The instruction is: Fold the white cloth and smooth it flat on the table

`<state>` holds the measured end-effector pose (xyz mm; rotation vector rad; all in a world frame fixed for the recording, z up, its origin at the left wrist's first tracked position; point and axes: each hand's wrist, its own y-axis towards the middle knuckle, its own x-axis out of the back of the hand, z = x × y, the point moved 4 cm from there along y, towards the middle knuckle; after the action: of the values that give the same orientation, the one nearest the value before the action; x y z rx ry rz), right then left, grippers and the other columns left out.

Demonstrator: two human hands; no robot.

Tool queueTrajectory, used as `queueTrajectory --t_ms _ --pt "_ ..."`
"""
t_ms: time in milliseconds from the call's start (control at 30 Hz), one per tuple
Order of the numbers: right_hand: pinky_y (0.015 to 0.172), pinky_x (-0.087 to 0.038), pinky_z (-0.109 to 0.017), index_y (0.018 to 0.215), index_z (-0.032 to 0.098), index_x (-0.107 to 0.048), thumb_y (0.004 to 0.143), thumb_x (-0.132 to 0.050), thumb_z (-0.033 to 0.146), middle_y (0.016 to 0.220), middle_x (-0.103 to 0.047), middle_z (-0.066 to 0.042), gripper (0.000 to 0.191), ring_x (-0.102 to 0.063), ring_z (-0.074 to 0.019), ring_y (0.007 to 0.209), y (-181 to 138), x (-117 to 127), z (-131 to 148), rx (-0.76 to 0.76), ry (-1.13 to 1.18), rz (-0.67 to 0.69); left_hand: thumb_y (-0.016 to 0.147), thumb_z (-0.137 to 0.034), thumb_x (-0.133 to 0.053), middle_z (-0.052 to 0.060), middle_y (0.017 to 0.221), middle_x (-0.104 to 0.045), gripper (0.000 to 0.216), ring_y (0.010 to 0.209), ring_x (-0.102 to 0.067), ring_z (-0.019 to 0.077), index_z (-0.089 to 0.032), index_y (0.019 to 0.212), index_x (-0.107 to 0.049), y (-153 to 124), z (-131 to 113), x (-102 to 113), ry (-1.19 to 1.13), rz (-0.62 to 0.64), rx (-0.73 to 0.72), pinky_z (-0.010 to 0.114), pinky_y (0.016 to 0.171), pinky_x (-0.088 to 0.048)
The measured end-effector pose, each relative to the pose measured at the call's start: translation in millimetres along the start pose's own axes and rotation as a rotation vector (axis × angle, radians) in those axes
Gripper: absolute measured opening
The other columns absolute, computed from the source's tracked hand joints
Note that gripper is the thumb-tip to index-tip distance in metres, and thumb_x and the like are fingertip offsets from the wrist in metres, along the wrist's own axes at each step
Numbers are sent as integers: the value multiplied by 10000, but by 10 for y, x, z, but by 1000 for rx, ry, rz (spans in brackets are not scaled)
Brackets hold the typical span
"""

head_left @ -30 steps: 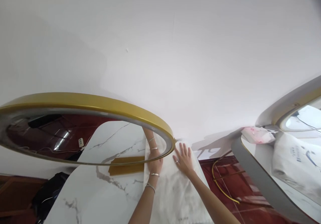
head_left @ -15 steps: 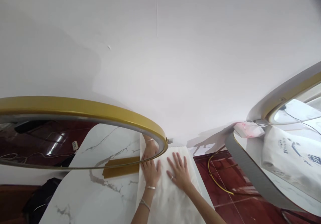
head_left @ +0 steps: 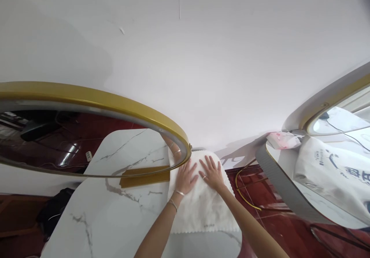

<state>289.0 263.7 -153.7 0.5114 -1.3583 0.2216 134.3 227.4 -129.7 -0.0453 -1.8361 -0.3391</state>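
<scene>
A white cloth (head_left: 202, 215) with a scalloped edge lies spread on the right end of a white marbled table (head_left: 115, 219). Small faint print shows near its front edge. My left hand (head_left: 185, 179) rests flat on the cloth, fingers stretched toward the wall, with bracelets at the wrist. Beside it, my right hand (head_left: 212, 175) presses flat on the same cloth with its fingers spread and a ring on one finger. Neither hand grips anything.
A gold-framed round mirror (head_left: 115, 102) stands over the table's back left, close to my left hand. On a second table (head_left: 270, 165) at right lie a tissue pack (head_left: 283, 139) and a white printed bag (head_left: 332, 173). Red floor (head_left: 248, 200) shows between the tables.
The cloth's front edge has come into view, with bare tabletop before it. Both hands still lie flat and appear higher in the picture. The view has shifted downward.
</scene>
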Motion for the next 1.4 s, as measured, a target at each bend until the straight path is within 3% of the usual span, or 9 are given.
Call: queueTrajectory --t_ms 233,367,500,767,933,1033,1167,1267,1400 --pt "1120 -152 -511 1483 290 -173 944 -362 431 1532 -219 -58 588 -196 -263 1409 -1100 256 282 119 42 -24 892 -454 -475 57 1548 -214 620 1409 -217 275 -319 1454 -251 -951 -277 63 83 15 7 489 1126 -203" --pt "1125 -160 -475 1487 287 -163 933 -386 442 1531 -222 -51 617 -205 -256 1408 -1550 367 382 149 49 7 897 -472 -455 58 1552 -198 611 1409 -219 271 -320 1454 -254 -1192 -328 123 86 19 -27 476 1125 -209" --pt "1124 -166 -474 1482 297 -174 932 -389 438 1529 -225 -46 608 -228 -254 1400 -1294 317 269 159 67 -21 892 -470 -466 53 1545 -227 595 1403 -234 268 -330 1441 -285 -932 -207 68 84 -15 -35 479 1124 -211" --pt "1114 -203 -469 1443 287 -311 950 -351 430 1515 -274 -40 515 -235 -232 1398 -236 54 -165 203 40 -55 856 -503 -513 55 1505 -326 583 1369 -307 278 -310 1393 -392 103 253 -129 56 46 69 459 1097 -286" --pt "1105 -258 -442 1367 202 -454 964 -307 288 1411 -457 -78 438 -347 -223 1344 -325 65 -126 94 79 -128 879 -386 -509 77 1487 -357 521 1371 -303 295 -259 1377 -428 232 163 -142 23 28 131 475 1111 -271" --pt "1078 -312 -401 1367 180 -453 962 -296 267 1367 -506 -86 443 -390 -212 1316 -712 138 -40 54 92 -146 923 -283 -399 87 1509 -312 471 1397 -253 276 -242 1392 -404 -152 -203 -155 17 -3 174 500 1110 -266" --pt "1112 -237 -452 1485 217 -203 940 -375 390 1494 -324 -72 597 -284 -244 1379 -1402 284 107 63 82 -125 915 -409 -411 68 1537 -247 557 1408 -217 296 -325 1448 -276 -1085 -808 -136 14 -44 211 588 1098 -211" --pt "1123 -196 -473 1500 244 -114 924 -388 391 1509 -292 -60 655 -272 -258 1384 -1879 360 239 71 90 -101 914 -421 -402 61 1545 -215 595 1407 -217 305 -324 1468 -209 -1714 -1124 -106 32 -44 262 588 1101 -189" --pt "1110 -212 -496 1498 238 -135 919 -383 388 1495 -323 -79 648 -299 -279 1368 -2219 354 340 71 107 -118 908 -423 -424 48 1533 -252 596 1376 -288 304 -339 1462 -222 -2040 -1269 -101 38 -54 287 560 1094 -221"
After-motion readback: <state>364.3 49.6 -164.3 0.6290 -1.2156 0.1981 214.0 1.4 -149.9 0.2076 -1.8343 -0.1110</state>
